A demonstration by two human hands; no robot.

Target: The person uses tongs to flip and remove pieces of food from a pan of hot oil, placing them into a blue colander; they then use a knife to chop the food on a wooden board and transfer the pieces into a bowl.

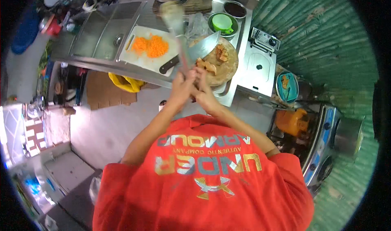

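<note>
My left hand (182, 87) is closed around the lower end of a long-handled tool (174, 15), whose pale, wide head is blurred and points away from me. Against it, at the same end, my right hand (204, 89) has curled fingers; its grip is partly hidden. Beyond my hands a cleaver (205, 46) lies across a round wooden chopping block (230, 67), its dark handle over a white cutting board (131, 57). Brown, irregular food pieces (222, 53) rest on the block. Chopped orange food, possibly carrot (157, 46), is heaped on the white board.
Left of the boards is a steel sink (104, 32). A green strainer (222, 22) sits in a metal bowl, near a dark-filled bowl (234, 9). A portable gas stove (259, 64) and a teal basket (287, 87) stand at right. A yellow bag (128, 82) hangs below the counter edge.
</note>
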